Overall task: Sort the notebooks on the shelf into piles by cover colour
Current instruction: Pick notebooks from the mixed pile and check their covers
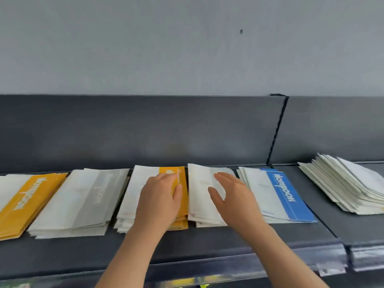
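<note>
On the shelf, both hands spread open.
Left hand lay flat on the orange-striped pile; right hand perhaps touched the white pile; piles ran front-to-back.

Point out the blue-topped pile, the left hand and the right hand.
blue-topped pile (289, 199): head view, blue band of its top cover.
left hand (160, 199): head view, its back.
right hand (233, 195): head view, its back.

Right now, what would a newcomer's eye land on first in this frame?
Two bare hands at the centre: the left hand lies flat on a yellow-banded pile, and the right hand spreads open over the white pile beside it. A blue-banded pile sits to their right, another yellow pile at the far left, and a fanned white heap at the far right.
</note>
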Action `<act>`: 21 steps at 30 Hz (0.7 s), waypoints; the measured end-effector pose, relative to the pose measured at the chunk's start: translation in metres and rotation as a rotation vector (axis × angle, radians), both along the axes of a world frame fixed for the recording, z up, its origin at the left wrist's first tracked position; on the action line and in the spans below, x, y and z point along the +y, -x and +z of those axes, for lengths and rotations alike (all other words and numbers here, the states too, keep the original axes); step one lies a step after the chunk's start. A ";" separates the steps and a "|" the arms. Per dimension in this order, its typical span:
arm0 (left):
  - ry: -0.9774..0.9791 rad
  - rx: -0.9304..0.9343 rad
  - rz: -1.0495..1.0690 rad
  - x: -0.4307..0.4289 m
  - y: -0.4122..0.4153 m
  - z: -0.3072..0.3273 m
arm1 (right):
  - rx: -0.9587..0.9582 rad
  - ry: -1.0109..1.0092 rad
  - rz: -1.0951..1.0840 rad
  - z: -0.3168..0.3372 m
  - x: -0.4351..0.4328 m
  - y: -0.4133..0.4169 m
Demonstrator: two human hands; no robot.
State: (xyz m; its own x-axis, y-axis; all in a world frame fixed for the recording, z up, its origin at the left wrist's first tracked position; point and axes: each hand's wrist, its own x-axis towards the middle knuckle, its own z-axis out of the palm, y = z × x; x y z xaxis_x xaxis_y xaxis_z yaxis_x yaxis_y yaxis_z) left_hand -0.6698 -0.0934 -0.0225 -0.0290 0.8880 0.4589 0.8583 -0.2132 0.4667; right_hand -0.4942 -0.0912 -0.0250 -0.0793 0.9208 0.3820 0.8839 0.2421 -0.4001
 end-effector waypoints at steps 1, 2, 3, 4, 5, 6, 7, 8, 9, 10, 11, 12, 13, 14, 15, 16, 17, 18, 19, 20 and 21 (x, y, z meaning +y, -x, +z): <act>0.008 0.001 -0.019 -0.002 -0.023 -0.001 | 0.007 0.006 -0.027 0.000 -0.005 -0.023; 0.015 -0.004 -0.035 -0.003 -0.045 -0.002 | 0.013 0.013 -0.048 0.000 -0.010 -0.047; 0.021 -0.008 -0.051 -0.004 -0.067 -0.004 | 0.015 0.022 -0.064 -0.001 -0.014 -0.070; 0.024 -0.012 -0.067 -0.006 -0.089 -0.004 | 0.010 0.028 -0.076 -0.002 -0.018 -0.093; 0.029 -0.018 -0.083 -0.008 -0.110 -0.005 | 0.004 0.035 -0.089 -0.004 -0.022 -0.115; 0.032 -0.026 -0.099 -0.009 -0.130 -0.005 | 0.000 0.042 -0.104 -0.006 -0.025 -0.137; 0.035 -0.033 -0.117 -0.010 -0.149 -0.006 | -0.004 0.048 -0.121 -0.007 -0.029 -0.157; 0.037 -0.033 -0.136 -0.012 -0.167 -0.007 | -0.006 0.050 -0.136 -0.009 -0.032 -0.177; 0.043 -0.030 -0.151 -0.012 -0.185 -0.009 | -0.001 0.050 -0.154 -0.011 -0.035 -0.195; 0.057 -0.028 -0.163 -0.012 -0.200 -0.012 | 0.011 0.050 -0.174 -0.012 -0.038 -0.211; 0.074 -0.033 -0.174 -0.012 -0.215 -0.013 | 0.027 0.054 -0.197 -0.012 -0.041 -0.226; 0.087 -0.038 -0.186 -0.010 -0.228 -0.015 | 0.042 0.059 -0.218 -0.013 -0.043 -0.240; 0.092 -0.043 -0.201 -0.008 -0.241 -0.017 | 0.051 0.068 -0.237 -0.014 -0.044 -0.254; 0.093 -0.045 -0.219 -0.004 -0.253 -0.017 | 0.056 0.073 -0.256 -0.015 -0.044 -0.267; 0.091 -0.044 -0.239 -0.001 -0.265 -0.017 | 0.058 0.071 -0.276 -0.015 -0.043 -0.280; 0.089 -0.039 -0.259 0.004 -0.277 -0.017 | 0.059 0.066 -0.300 -0.015 -0.042 -0.292; 0.087 -0.034 -0.277 0.009 -0.288 -0.017 | 0.064 0.059 -0.328 -0.014 -0.041 -0.305; 0.087 -0.031 -0.294 0.013 -0.300 -0.016 | 0.073 0.057 -0.356 -0.014 -0.039 -0.316; 0.081 -0.033 -0.309 0.018 -0.311 -0.016 | 0.082 0.054 -0.382 -0.014 -0.037 -0.328; 0.078 -0.038 -0.328 0.024 -0.322 -0.015 | 0.090 0.052 -0.405 -0.014 -0.035 -0.338; 0.075 -0.046 -0.350 0.029 -0.332 -0.014 | 0.094 0.055 -0.426 -0.014 -0.033 -0.349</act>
State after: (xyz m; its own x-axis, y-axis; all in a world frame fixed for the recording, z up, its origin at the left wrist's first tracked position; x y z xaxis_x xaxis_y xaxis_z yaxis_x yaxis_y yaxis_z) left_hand -0.3375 -0.0644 -0.0364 0.2636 0.8791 0.3970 0.7169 -0.4539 0.5292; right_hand -0.1454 -0.1238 -0.0394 0.3444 0.8831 0.3187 0.8594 -0.1598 -0.4857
